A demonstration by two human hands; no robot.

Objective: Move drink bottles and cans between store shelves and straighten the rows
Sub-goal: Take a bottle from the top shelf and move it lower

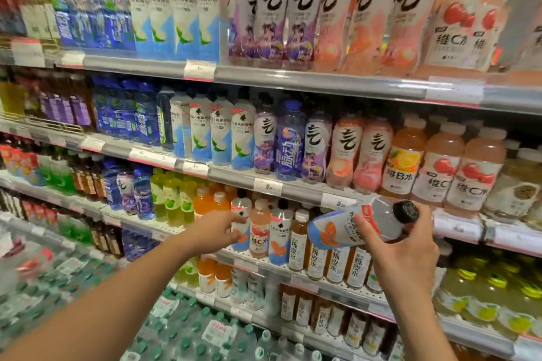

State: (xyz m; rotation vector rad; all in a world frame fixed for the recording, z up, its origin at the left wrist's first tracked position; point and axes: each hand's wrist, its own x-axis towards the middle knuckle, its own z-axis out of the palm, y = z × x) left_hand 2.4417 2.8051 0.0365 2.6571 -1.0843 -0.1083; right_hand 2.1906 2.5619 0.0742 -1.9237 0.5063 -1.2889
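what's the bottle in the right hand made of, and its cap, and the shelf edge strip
Held bottle: likely clear glossy plastic, see-through with a printed wrap label. Its cap: seemingly black hard plastic. Shelf edge strip: grey with a dull sheen, metal or plastic, unclear.

The bottle (pixel 363 224) gripped in the right hand's fingers (pixel 362 224) had a black cap, a white and blue label and an orange fruit print. Just beyond the left hand's fingers (pixel 234 221) stood a pink bottle (pixel 259 228) with a red apple print. Above the fingers, purple-labelled bottles (pixel 265 142) carried a bold black brushstroke character, and the shelf rails (pixel 293 79) were grey with pink-edged white tags.
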